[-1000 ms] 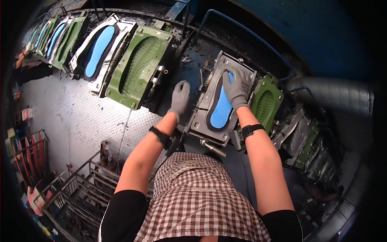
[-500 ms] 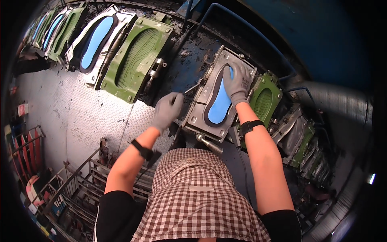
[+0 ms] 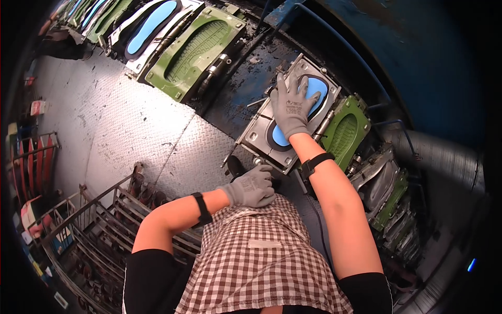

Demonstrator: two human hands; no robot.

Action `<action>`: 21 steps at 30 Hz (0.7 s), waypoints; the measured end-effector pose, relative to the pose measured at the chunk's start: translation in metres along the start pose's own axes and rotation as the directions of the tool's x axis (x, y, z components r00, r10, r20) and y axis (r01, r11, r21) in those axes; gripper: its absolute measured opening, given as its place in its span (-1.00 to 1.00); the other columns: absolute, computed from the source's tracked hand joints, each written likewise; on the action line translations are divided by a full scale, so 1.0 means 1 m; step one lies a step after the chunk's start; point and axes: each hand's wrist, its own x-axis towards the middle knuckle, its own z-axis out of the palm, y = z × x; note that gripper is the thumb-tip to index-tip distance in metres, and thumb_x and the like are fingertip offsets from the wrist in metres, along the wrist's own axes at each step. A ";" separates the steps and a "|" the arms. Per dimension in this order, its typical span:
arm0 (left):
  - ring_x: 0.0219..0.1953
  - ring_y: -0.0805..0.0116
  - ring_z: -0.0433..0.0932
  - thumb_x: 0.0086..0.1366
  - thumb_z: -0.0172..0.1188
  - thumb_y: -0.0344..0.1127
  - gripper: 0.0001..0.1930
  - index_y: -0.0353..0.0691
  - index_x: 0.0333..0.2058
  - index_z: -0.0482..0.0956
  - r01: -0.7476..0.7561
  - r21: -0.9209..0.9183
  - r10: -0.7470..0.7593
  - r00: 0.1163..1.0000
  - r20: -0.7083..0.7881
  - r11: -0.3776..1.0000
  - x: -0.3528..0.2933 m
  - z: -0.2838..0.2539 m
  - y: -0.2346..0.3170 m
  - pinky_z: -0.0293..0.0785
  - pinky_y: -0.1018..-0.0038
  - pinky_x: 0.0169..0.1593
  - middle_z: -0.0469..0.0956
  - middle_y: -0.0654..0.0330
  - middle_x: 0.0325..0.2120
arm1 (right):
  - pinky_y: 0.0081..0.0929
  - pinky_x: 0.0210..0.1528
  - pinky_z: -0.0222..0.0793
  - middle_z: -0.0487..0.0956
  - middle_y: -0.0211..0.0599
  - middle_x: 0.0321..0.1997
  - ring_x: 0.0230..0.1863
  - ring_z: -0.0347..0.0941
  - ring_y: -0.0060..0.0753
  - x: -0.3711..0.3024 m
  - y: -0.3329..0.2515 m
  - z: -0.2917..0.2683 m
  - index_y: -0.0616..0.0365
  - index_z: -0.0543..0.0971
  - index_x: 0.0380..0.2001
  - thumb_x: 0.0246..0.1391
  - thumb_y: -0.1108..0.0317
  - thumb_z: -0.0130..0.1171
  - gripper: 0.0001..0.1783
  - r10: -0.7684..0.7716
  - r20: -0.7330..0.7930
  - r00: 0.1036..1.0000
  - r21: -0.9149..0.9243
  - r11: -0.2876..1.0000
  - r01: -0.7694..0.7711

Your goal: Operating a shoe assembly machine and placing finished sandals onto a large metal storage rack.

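My right hand (image 3: 293, 104), in a grey glove, lies with fingers spread across a metal shoe-sole mold (image 3: 255, 137). It covers the middle of a blue insole-shaped piece (image 3: 316, 89) with a dark border, set in that mold. The fingertips reach toward the mold's left edge, and the thumb points over the blue surface. My left hand (image 3: 252, 187), also gloved in grey, is curled at the front of my checked apron (image 3: 256, 225), below the mold. Its fingers are bent in, and anything inside them is hidden.
A green mold half (image 3: 346, 131) is hinged right of the metal one. Up left stand another green half (image 3: 201, 52) and a mold with a blue insole (image 3: 151, 29). A metal rack (image 3: 120, 214) is at lower left. Blue rails (image 3: 340, 47) run behind.
My right hand has shifted left and spread flat across the mold. My left hand has dropped from beside the mold to the apron. The view has moved, so the far molds sit higher.
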 end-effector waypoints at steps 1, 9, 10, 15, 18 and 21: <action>-0.33 0.22 0.55 0.19 0.27 -0.16 -0.69 -0.12 -0.68 0.54 0.004 0.007 -0.004 1.000 -0.002 1.000 0.007 0.007 0.005 0.40 0.14 0.19 0.50 0.23 -0.66 | 0.61 0.37 -0.19 0.27 -0.16 0.45 0.52 0.04 0.12 0.000 0.001 0.001 -0.21 0.38 0.33 0.31 0.00 -0.01 -0.45 -0.002 -0.036 0.999 0.010 1.000 0.002; -0.16 0.16 0.58 0.02 0.32 -0.10 -0.71 -0.15 -0.35 0.64 0.545 0.172 -0.521 0.837 -0.170 0.820 0.065 0.046 0.022 0.44 0.19 -0.06 0.61 0.15 -0.29 | 0.39 0.45 -0.14 0.39 -0.28 0.35 0.48 0.13 -0.01 0.002 0.004 -0.004 -0.18 0.48 0.22 0.28 0.08 0.05 -0.54 -0.114 -0.172 0.978 0.117 0.984 0.135; -0.16 0.16 0.58 0.02 0.32 -0.10 -0.71 -0.15 -0.35 0.64 0.560 0.185 -0.530 0.826 -0.191 0.807 0.062 0.046 0.022 0.44 0.19 -0.06 0.61 0.15 -0.29 | 0.35 0.46 -0.14 0.41 -0.30 0.34 0.48 0.14 -0.04 -0.001 0.003 -0.003 -0.19 0.49 0.20 0.27 0.08 0.06 -0.55 -0.123 -0.217 0.968 0.145 0.977 0.156; 0.07 0.16 0.52 0.17 0.28 -0.16 -0.70 -0.08 -0.13 0.61 0.367 0.263 -0.240 0.879 -0.412 0.892 0.039 0.044 0.042 0.36 0.07 0.18 0.57 0.21 -0.06 | 0.32 0.41 -0.05 0.51 -0.44 0.25 0.37 0.30 -0.19 -0.077 0.012 0.010 -0.22 0.59 0.11 0.19 0.11 0.15 -0.60 -0.436 -0.235 0.868 0.277 0.826 0.490; 0.19 0.08 0.44 0.21 0.27 -0.17 -0.56 0.01 0.09 0.56 0.417 0.300 -0.196 0.805 -0.560 0.858 -0.023 0.062 0.085 0.25 -0.04 0.30 0.53 0.17 0.08 | 0.24 0.51 -0.19 0.45 -0.38 0.35 0.47 0.14 0.17 -0.135 0.058 0.015 -0.28 0.61 0.16 0.13 0.22 0.23 -0.52 -0.630 -0.226 0.743 0.333 0.667 0.667; 0.19 -0.01 0.42 0.14 0.29 -0.27 -0.49 -0.02 0.12 0.54 0.737 0.203 -0.361 0.528 -0.769 0.645 -0.115 0.070 0.148 0.27 -0.02 0.30 0.49 0.05 0.11 | 0.15 0.53 -0.17 0.53 -0.34 0.27 0.50 0.10 0.19 -0.149 0.090 -0.004 -0.14 0.61 0.15 0.16 0.41 0.15 -0.53 -0.716 -0.169 0.677 0.424 0.567 0.706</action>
